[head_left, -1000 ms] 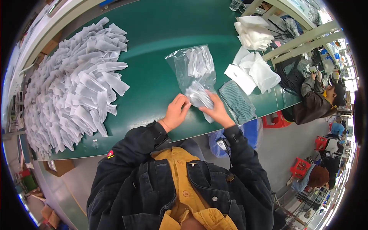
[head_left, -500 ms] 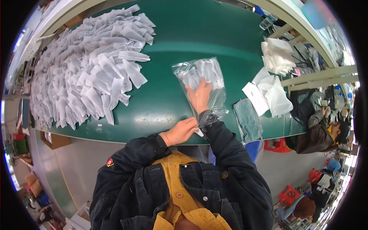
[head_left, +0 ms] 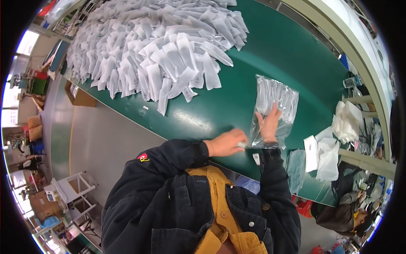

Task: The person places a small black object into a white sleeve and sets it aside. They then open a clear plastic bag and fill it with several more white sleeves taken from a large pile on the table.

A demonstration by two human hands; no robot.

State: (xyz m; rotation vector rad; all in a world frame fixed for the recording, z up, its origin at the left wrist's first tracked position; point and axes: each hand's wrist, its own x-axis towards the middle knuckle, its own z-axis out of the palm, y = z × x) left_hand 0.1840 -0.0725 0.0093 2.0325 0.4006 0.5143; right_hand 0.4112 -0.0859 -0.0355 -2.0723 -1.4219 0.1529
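Observation:
A clear plastic bag (head_left: pixel 277 95) holding a white item lies on the green table (head_left: pixel 292 55). My right hand (head_left: pixel 269 124) is inside the bag through its near open end, fingers spread flat against the contents. My left hand (head_left: pixel 227 142) pinches the bag's near edge at the table's front, fingers closed on the plastic. Both forearms wear dark denim sleeves.
A large heap of folded white pieces (head_left: pixel 156 55) covers the left and far part of the table. To the right lie white sheets (head_left: pixel 321 152), a grey-green piece (head_left: pixel 297 169) and crumpled white fabric (head_left: pixel 347 122). A cardboard box (head_left: pixel 80 98) sits under the table edge.
The view has swung left and down. My right hand went from the bag's near end to deep inside it, while my left hand stayed at the bag's opening.

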